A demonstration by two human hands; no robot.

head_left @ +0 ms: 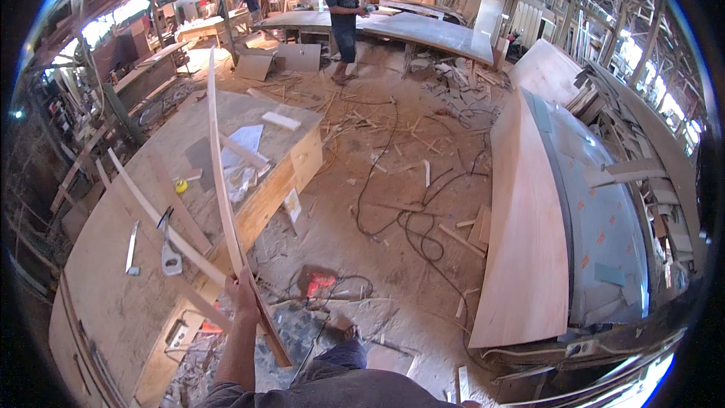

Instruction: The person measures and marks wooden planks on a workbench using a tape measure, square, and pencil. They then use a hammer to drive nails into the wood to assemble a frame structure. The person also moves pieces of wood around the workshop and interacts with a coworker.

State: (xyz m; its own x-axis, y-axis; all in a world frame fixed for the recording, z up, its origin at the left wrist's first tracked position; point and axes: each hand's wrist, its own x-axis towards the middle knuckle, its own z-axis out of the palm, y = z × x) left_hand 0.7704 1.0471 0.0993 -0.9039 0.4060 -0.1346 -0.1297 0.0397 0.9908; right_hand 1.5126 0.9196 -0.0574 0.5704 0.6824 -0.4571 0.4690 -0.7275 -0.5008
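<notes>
My left hand is closed around a long, narrow wooden strip. The strip slants upward and away over the workbench, its near end hanging past the bench edge toward the floor. Close to that hand, a second pale strip lies across the wooden workbench. A handsaw with a pale handle rests beside it, and a try square lies farther left. Beyond them sit a yellow tape measure and crumpled white sheets. My right hand does not show.
A red power tool and looping cables lie on the dusty floor among offcuts. Large panels lean on the right. A socket strip hangs at the bench side. A person stands by a far table.
</notes>
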